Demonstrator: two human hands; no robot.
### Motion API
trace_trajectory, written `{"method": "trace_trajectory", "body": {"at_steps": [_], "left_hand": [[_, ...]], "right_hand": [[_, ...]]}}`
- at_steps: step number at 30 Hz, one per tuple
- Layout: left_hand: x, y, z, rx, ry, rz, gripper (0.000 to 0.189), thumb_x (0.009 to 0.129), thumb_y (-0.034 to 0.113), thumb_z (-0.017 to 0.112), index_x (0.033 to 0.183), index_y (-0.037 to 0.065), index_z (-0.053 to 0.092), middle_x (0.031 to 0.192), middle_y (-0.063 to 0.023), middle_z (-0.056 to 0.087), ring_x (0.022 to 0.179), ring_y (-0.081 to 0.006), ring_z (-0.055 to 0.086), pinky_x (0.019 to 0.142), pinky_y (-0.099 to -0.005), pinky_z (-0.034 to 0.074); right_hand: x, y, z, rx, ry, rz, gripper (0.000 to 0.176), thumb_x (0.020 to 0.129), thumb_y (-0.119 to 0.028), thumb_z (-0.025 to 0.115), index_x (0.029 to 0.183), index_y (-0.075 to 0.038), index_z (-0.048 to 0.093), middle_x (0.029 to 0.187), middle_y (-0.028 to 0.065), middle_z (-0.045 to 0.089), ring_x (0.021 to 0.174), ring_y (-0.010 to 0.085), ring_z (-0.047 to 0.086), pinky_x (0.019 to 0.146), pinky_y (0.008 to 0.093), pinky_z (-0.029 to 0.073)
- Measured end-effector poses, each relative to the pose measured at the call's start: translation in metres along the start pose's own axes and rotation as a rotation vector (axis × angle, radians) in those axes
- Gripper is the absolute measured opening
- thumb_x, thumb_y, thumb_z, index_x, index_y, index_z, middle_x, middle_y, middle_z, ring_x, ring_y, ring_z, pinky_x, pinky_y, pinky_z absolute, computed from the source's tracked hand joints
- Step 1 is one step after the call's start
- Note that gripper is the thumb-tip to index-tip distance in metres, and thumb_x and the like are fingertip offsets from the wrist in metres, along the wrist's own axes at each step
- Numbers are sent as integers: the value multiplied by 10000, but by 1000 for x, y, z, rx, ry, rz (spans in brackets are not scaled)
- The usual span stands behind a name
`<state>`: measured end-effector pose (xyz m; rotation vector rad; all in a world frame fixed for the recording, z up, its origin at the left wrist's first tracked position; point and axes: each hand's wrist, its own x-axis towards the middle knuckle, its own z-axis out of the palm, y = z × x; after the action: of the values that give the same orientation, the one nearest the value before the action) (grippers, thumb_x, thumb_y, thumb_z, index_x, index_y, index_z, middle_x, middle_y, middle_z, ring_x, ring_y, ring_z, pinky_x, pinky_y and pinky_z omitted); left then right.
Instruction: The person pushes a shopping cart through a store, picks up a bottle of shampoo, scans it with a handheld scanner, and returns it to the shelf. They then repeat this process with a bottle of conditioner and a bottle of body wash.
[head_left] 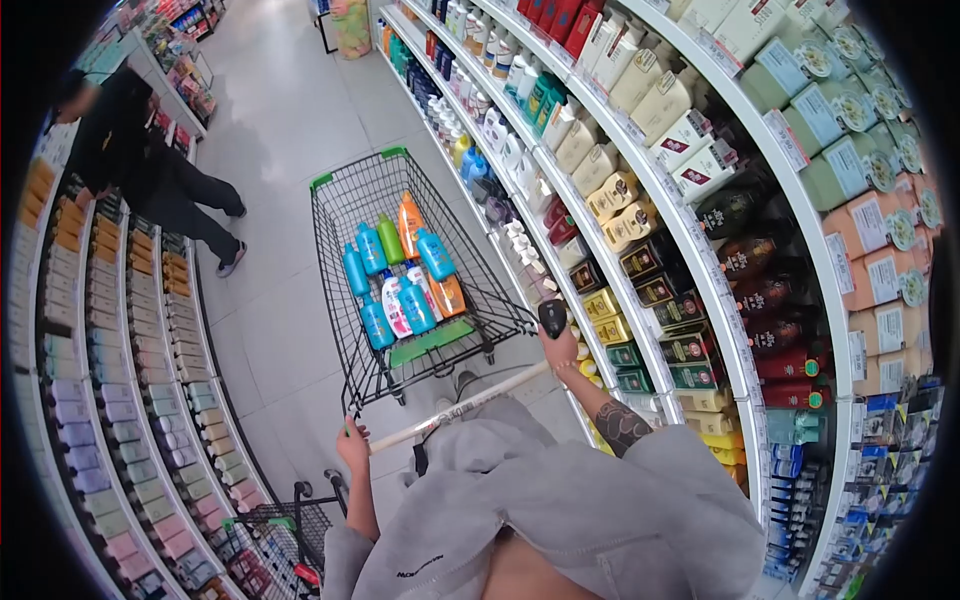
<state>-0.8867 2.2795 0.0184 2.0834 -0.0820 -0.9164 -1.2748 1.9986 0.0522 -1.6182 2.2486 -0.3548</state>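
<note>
A black wire shopping cart (335,240) with green corner pieces stands in front of me. Blue bottles (410,305), an orange bottle (410,225), a green bottle (390,240) and a white-and-pink bottle (394,303) stand together in its basket. My left hand (352,445) is closed at the left end of the pale cart handle (455,410). Near the handle's right end, my right hand (562,348) is closed around a dark rounded object (552,318); I cannot tell what kind of thing it is.
Shelves of bottles (640,190) and boxed packs (850,170) curve along the right. More stocked shelves (120,420) line the left, where a person in dark clothes (150,150) stands. A second cart (285,545) is at the lower left. Grey tiled floor (265,100) runs ahead.
</note>
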Motion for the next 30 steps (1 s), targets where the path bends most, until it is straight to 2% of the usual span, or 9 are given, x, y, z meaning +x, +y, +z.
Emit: {"method": "trace_trajectory", "body": {"at_steps": [6, 8, 11, 17, 22, 24, 26, 28, 30], "left_hand": [[55, 48, 25, -54, -11, -11, 511, 937, 401, 490, 744, -65, 569, 660, -118, 615, 535, -156, 614, 450, -283, 462], [72, 62, 30, 40, -18, 9, 504, 941, 391, 484, 740, -64, 566, 662, -125, 614, 518, -158, 608, 446, -287, 462], [98, 89, 49, 116, -17, 30, 499, 949, 375, 470, 730, -64, 561, 652, -134, 611, 488, -163, 598, 439, -292, 460], [140, 161, 84, 134, -3, 6, 512, 959, 365, 446, 693, -60, 546, 601, -124, 597, 460, -176, 586, 433, -301, 457], [193, 196, 101, 187, -14, 24, 526, 963, 383, 429, 667, -41, 527, 592, -127, 595, 452, -189, 583, 445, -316, 469], [217, 205, 104, 232, -43, 63, 539, 954, 418, 429, 691, -41, 531, 614, -137, 611, 467, -202, 591, 443, -318, 473], [239, 219, 114, 255, -9, 63, 573, 947, 456, 418, 638, -13, 531, 555, -123, 592, 502, -202, 602, 499, -322, 478], [257, 239, 118, 332, 7, 123, 566, 949, 454, 413, 639, -7, 522, 555, -112, 585, 483, -200, 589, 476, -330, 481], [277, 254, 127, 335, 13, 141, 569, 949, 456, 413, 638, -8, 523, 553, -112, 585, 486, -199, 589, 476, -332, 481]], "right_hand": [[51, -45, 25, 79, 14, 5, 556, 692, -477, 717, 936, 9, 603, 799, 232, 642, 762, 397, 627, 667, 443, 488], [68, -61, 30, 77, -15, 34, 540, 690, -468, 721, 929, 2, 607, 801, 230, 642, 755, 396, 627, 659, 445, 487], [94, -89, 37, 143, 93, -40, 519, 687, -464, 725, 902, -6, 609, 790, 217, 647, 741, 397, 628, 654, 452, 488], [155, -137, 59, 62, 83, -20, 526, 694, -468, 719, 900, 1, 600, 772, 212, 641, 741, 402, 623, 663, 459, 490], [202, -188, 76, 94, 40, 10, 532, 699, -463, 718, 899, 15, 596, 755, 214, 633, 759, 407, 614, 692, 457, 488], [219, -203, 89, 70, 99, -32, 507, 699, -445, 723, 876, 14, 599, 758, 215, 634, 764, 403, 614, 699, 453, 488], [237, -222, 96, 132, 85, -65, 469, 704, -417, 720, 888, -1, 602, 797, 207, 641, 772, 397, 622, 675, 451, 491], [254, -247, 99, 98, 8, -11, 435, 708, -365, 706, 968, -36, 587, 863, 179, 638, 813, 371, 622, 697, 451, 491], [270, -266, 107, 117, 11, -30, 436, 708, -358, 706, 974, -35, 586, 867, 179, 637, 810, 370, 622, 695, 450, 492]]}}
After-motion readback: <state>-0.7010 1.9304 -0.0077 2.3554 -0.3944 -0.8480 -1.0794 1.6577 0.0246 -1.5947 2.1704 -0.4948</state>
